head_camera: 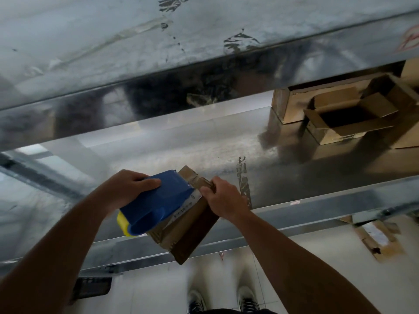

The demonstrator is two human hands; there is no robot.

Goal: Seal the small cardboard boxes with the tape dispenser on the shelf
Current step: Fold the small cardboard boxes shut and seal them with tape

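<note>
Cardboard box lengthwise near-left to far-right, under tape dispenser

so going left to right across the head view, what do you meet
left hand → dispenser → box → right hand → open boxes at far right

looks like a packing or stock room: scuffed steel shelving in tiers, open cardboard boxes up past the right hand, pale tiled floor below.
</note>
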